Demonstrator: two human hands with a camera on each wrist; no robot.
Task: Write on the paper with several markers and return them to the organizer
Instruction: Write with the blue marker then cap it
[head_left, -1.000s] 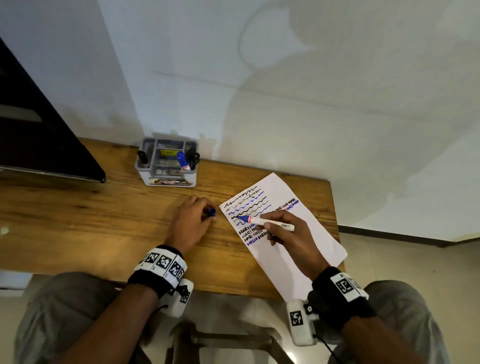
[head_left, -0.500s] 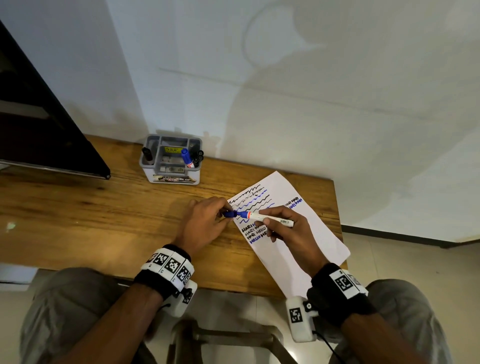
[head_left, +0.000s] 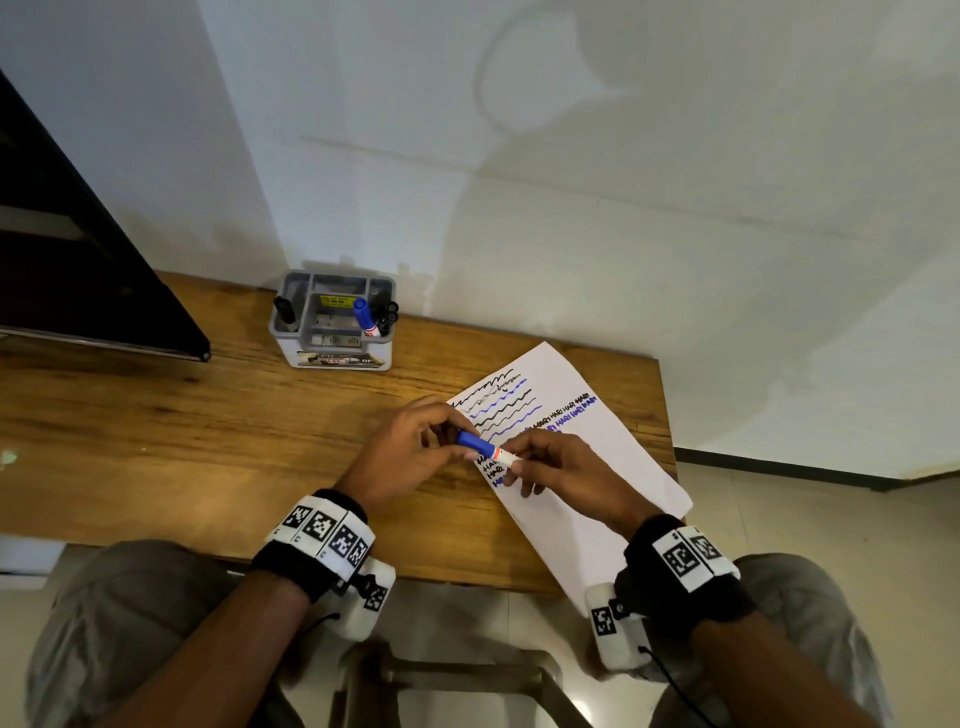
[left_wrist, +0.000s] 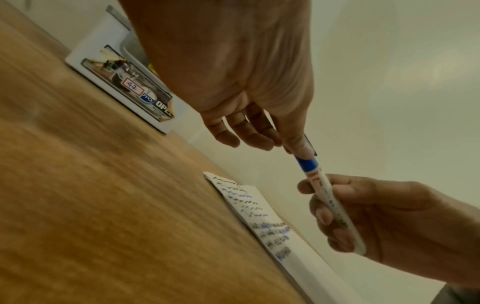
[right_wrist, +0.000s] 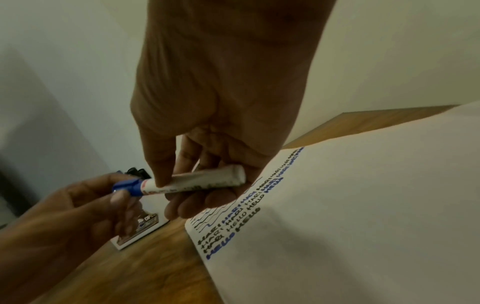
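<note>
Black wristbands (head_left: 317, 545) bearing white square-code tags, white wrist cameras, grey trousers (head_left: 104, 623).

"HARI" and "HELLO" are written repeatedly on the paper (right_wrist: 337, 205); "42" is handwritten on the organizer's label (left_wrist: 133, 87).

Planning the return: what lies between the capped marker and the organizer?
Head view: only bare wooden table separates the marker from the organizer.

Wooden table (head_left: 156, 441) against a pale wall (head_left: 623, 182); dark baseboard (head_left: 779, 467); light tiled floor (head_left: 857, 514).
</note>
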